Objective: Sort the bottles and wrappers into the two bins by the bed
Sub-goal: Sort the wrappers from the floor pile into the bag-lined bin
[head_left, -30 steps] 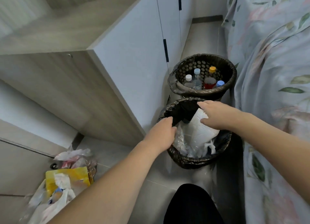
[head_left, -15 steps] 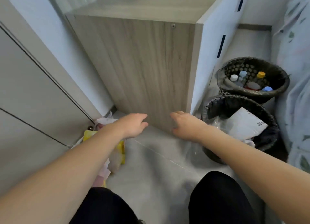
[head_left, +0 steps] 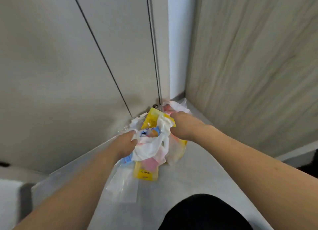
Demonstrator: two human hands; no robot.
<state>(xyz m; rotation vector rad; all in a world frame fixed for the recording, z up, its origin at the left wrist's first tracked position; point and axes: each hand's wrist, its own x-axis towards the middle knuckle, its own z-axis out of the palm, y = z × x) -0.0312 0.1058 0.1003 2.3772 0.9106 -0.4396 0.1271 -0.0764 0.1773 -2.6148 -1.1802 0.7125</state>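
Both hands reach into a heap of wrappers (head_left: 151, 143) lying on the floor (head_left: 189, 174) in the corner where the grey doors (head_left: 68, 57) meet the wooden cabinet (head_left: 249, 66).

The left hand (head_left: 125, 143) sits at the heap's left edge, its fingers curled round a fold of the white bag (head_left: 148, 149), which it grips. The right hand (head_left: 184, 126) is at the heap's upper right, fingers bent down into white plastic beside the yellow pouch (head_left: 151, 119); it appears to be gripping that plastic, though the fingertips are buried and cannot be seen.

The yellow pouch stands tilted at the back of the heap, close to the door. A second yellow pack (head_left: 145, 173) with dark lettering lies flat at the front, partly under a pink wrapper (head_left: 149, 163). A blue-and-white wrapper (head_left: 127, 159) pokes out just below the left wrist. A clear bag (head_left: 120, 180) trails from the heap toward the camera along the left forearm. More red-and-white plastic (head_left: 173, 106) is bunched in the very corner behind the right hand.

A small round metal doorstop (head_left: 155, 106) sits on the floor at the foot of the doors, just behind the yellow pouch. The person's dark knee (head_left: 206, 212) fills the lower edge of the view. No bottle can be made out in the heap.
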